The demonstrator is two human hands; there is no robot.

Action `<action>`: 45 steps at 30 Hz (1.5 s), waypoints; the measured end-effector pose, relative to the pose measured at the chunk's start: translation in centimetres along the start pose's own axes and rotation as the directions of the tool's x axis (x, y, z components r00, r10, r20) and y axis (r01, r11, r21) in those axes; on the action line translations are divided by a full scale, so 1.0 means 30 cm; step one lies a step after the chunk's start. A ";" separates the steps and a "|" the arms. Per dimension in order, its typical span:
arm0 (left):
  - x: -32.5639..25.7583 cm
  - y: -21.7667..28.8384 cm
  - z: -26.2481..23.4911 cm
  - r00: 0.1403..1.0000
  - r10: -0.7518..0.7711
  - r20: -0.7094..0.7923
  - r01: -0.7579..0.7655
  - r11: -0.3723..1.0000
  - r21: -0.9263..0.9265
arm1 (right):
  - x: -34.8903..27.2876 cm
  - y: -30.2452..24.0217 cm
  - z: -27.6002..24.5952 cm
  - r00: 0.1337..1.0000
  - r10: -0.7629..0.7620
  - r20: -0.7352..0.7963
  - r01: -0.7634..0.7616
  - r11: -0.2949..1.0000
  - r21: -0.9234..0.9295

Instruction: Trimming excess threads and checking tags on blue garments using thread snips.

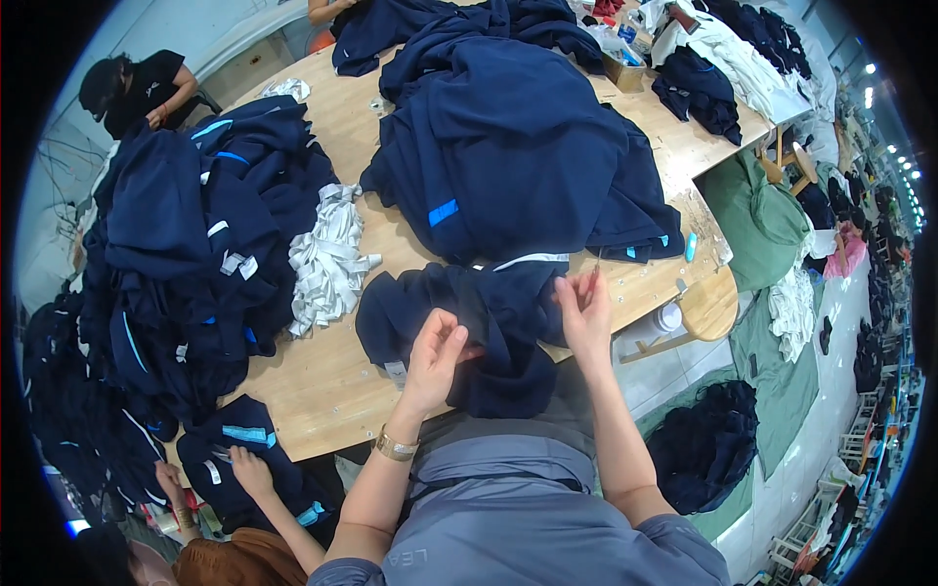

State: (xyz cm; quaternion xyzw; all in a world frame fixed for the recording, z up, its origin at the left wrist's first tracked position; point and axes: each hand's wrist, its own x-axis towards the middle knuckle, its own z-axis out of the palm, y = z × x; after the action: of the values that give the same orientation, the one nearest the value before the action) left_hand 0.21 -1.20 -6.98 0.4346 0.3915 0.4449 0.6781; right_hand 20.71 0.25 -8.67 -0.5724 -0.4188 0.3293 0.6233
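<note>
Head: left hand (435,354) on navy garment (500,376)

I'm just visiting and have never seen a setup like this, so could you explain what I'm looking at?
Certainly. There is no robot here: a person works with two bare hands. This single picture comes from a wide camera on that person's head, looking down, so straight edges bend near the rim.

On the wooden table lie a big heap of dark blue cloth, another dark pile at left and a bundle of white strips between them.

The left hand seems to grip a dark blue garment in front of the person. The right hand seems to pinch something small and reddish, too small to identify.
</note>
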 end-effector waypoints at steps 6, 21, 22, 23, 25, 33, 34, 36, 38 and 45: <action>-0.028 0.001 -0.008 0.981 -0.001 0.193 -0.061 0.947 0.315 | 0.017 -0.040 0.055 0.849 0.210 0.484 -0.185 0.978 -0.099; 0.089 0.255 0.036 0.940 0.160 0.300 -0.328 0.657 0.679 | 0.069 -0.227 0.018 0.818 0.068 0.572 -0.332 0.867 0.372; 0.082 0.248 0.042 0.953 0.202 0.227 -0.302 0.718 0.627 | 0.073 -0.210 0.023 0.871 0.102 0.481 -0.274 0.913 0.303; 0.076 0.242 0.045 0.960 0.237 0.149 -0.279 0.774 0.568 | 0.074 -0.203 0.025 0.870 0.099 0.482 -0.272 0.914 0.302; 0.070 0.232 0.039 0.967 0.229 0.112 -0.253 0.805 0.537 | 0.078 -0.201 0.040 0.956 0.040 0.290 0.002 0.990 -0.143; 0.074 0.199 0.024 0.974 0.228 0.010 -0.212 0.889 0.405 | 0.011 -0.239 0.078 0.876 -0.225 0.427 0.222 0.973 0.057; 0.075 0.195 0.029 0.974 0.227 0.012 -0.213 0.889 0.407 | 0.001 -0.252 0.083 0.882 -0.176 0.438 0.219 0.974 -0.049; 0.076 0.185 0.046 0.972 0.233 -0.009 -0.225 0.950 0.218 | -0.011 -0.255 0.096 0.881 -0.174 0.441 0.244 0.964 -0.109; 0.080 0.180 0.053 0.967 0.254 0.002 -0.242 0.918 0.314 | -0.020 -0.257 0.106 0.864 -0.253 0.436 0.366 0.910 -0.198; 0.059 0.186 0.064 0.906 0.423 -0.019 -0.344 0.761 0.550 | -0.018 -0.227 0.080 0.880 -0.223 0.419 0.190 0.975 0.119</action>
State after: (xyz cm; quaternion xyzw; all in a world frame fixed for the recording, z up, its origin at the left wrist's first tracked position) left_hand 1.04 1.29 -1.38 0.6442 0.4494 0.4770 0.3944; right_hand 17.84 -0.04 -2.02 -0.4144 -0.5918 0.3943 0.5679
